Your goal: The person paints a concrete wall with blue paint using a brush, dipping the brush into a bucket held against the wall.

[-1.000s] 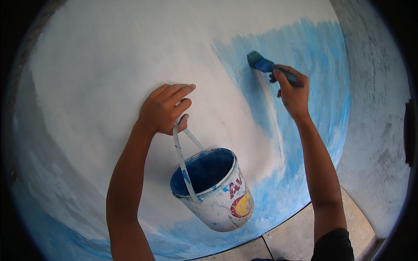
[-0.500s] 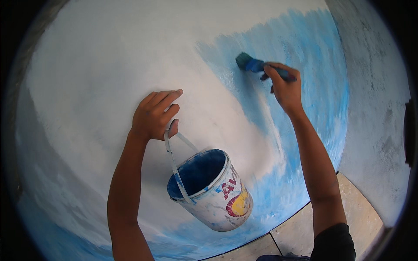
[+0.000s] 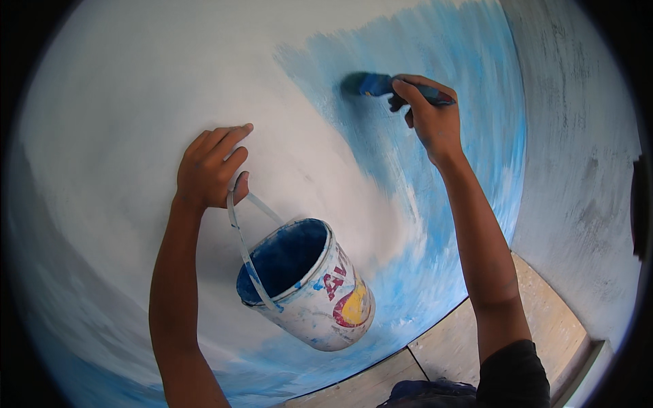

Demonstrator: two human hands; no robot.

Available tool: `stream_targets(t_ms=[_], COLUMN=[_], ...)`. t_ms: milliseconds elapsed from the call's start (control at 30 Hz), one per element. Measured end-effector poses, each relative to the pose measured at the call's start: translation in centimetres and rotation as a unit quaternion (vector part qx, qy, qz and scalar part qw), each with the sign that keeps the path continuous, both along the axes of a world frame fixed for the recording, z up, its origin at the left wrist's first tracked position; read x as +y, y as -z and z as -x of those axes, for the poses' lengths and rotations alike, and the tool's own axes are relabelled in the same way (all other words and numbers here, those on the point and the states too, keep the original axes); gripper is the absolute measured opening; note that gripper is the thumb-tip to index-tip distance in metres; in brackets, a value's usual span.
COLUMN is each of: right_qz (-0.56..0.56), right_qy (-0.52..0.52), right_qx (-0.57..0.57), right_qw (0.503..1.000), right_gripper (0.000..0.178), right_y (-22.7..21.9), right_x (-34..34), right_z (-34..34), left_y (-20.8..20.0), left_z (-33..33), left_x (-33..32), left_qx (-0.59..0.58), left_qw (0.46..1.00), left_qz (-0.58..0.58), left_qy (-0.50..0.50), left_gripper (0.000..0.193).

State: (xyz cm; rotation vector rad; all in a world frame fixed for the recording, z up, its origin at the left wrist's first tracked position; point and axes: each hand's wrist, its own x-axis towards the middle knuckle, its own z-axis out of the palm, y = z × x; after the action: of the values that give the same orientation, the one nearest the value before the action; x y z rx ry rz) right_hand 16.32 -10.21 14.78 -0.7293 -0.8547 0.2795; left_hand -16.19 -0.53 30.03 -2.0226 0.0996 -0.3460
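Observation:
My right hand [image 3: 433, 121] grips a paintbrush [image 3: 376, 85] by its dark handle. Its bristles, blurred by motion, press on the blue-painted part of the wall [image 3: 435, 54]. On the left, my left hand [image 3: 212, 166] rests its fingers against the whitish part of the wall. The white handle of a paint bucket [image 3: 340, 299] hangs at its thumb, and that hand bears the bucket. The bucket tilts, its mouth toward the left; dark blue paint coats the inside, and smears mark the outer side.
A grey wall [image 3: 578, 136] meets the painted wall at a corner on the right. Pale floor tiles [image 3: 456, 340] run along the wall's foot at the lower right. A dark object [image 3: 640, 207] stands at the far right edge. Dark cloth [image 3: 428, 393] shows at the bottom.
The whole view has shifted a little, so wall, bucket and both hands appear farther left and higher. The brush has turned nearer to level, its bristles still at the blue area.

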Motion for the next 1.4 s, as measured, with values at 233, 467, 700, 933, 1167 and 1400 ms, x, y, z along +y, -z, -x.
stream_targets(t_ms=[233,467,700,933,1167,1400], right_qz=[0.052,0.269,-0.044,0.197,0.269,-0.03], right_qy=[0.002,0.014,0.039,0.024,0.159,0.113], right_qx=[0.094,-0.013,-0.043,0.167,0.016,0.044], right_qw=[0.994,0.963,0.997,0.966,0.95,0.992], right_gripper=[0.019,0.027,0.027,0.022,0.03,0.028], right_y=[18.1,15.2,5.3,30.0,16.8,8.8], right_x=[1.3,0.6,1.7,-0.5,1.9,1.2], right_z=[2.1,0.2,1.1,3.0,2.0,2.3], left_y=[-0.5,-0.2,-0.3,-0.8,-0.6,-1.2], left_z=[-0.2,-0.2,-1.2,-0.8,0.5,0.6], left_x=[0.3,0.4,0.2,0.5,1.6,1.3], left_qx=[0.006,0.013,0.032,0.034,0.051,0.059], left_qw=[1.0,1.0,0.999,0.999,0.997,0.997], left_qz=[0.004,-0.004,-0.04,-0.019,-0.05,-0.043], left_qy=[0.013,-0.01,-0.004,-0.009,-0.003,-0.023], left_gripper=[0.025,0.025,0.029,0.031,0.029,0.027])
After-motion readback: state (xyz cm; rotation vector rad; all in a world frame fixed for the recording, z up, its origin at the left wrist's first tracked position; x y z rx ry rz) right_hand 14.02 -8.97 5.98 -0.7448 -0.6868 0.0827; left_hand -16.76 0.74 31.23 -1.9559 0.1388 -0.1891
